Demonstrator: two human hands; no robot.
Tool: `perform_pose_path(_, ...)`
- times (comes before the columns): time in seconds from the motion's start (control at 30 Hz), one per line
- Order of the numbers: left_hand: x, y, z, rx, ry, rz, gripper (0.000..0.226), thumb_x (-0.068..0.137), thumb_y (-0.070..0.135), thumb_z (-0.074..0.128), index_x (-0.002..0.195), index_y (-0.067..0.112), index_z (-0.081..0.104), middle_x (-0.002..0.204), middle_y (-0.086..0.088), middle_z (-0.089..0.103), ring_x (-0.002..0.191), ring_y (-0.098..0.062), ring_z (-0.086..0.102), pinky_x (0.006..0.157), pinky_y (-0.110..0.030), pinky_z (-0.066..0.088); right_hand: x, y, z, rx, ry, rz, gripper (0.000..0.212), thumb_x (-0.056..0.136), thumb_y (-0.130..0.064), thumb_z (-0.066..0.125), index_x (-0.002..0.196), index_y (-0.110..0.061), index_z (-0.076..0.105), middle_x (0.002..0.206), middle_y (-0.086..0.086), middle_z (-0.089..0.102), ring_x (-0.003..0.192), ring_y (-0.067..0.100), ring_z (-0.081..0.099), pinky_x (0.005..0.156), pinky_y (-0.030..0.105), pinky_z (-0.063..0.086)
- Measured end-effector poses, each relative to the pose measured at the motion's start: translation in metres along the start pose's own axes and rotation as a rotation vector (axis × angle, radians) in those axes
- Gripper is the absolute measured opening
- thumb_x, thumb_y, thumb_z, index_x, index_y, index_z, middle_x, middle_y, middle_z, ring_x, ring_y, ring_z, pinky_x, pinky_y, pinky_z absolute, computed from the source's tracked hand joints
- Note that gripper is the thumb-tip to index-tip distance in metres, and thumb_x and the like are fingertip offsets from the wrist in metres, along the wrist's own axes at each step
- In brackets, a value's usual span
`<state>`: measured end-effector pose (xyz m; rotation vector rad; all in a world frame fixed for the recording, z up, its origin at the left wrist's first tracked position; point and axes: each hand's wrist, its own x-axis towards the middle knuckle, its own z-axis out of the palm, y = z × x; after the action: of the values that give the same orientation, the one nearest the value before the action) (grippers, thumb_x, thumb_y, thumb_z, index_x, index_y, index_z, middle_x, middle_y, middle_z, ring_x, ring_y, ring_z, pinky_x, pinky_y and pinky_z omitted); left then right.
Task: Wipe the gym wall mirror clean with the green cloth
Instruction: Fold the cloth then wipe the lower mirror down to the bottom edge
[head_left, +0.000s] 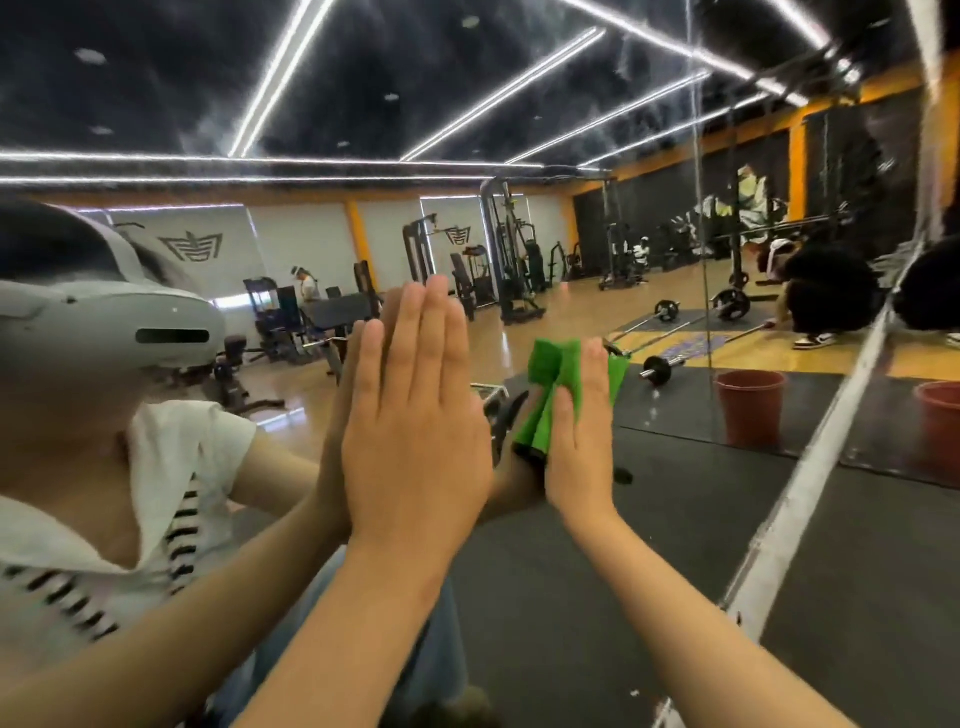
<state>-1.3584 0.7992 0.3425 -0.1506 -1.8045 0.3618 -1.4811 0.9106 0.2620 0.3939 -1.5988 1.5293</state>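
The gym wall mirror (519, 130) fills the view and shows hazy smears across its upper part. My left hand (415, 415) lies flat against the glass, fingers together and pointing up, holding nothing. My right hand (576, 431) presses the green cloth (550, 384) onto the mirror just right of the left hand. The cloth is bunched, sticking out above and left of the fingers. Both hands' reflections meet them in the glass.
A metal corner strip (810, 467) runs diagonally at the right where a second mirror panel meets this one. Reflected in the glass are a red bucket (750, 410), barbells on the floor, weight machines, a crouching person and a headset wearer.
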Motion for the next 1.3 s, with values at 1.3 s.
perform_pose_path(1.3,-0.020,0.015,0.026,0.180,-0.140,0.030,0.062,0.104,0.024,0.016,0.160,0.004,0.000,0.168,-0.013,-0.002,0.155,-0.026,-0.003,0.124,-0.041,-0.012,-0.095,0.070,-0.014,0.075,-0.052,0.052,0.065,0.102,-0.027,0.032,0.160,-0.023,0.004,0.167,-0.015,0.004,0.154,0.012,0.003,0.124,0.039,0.005)
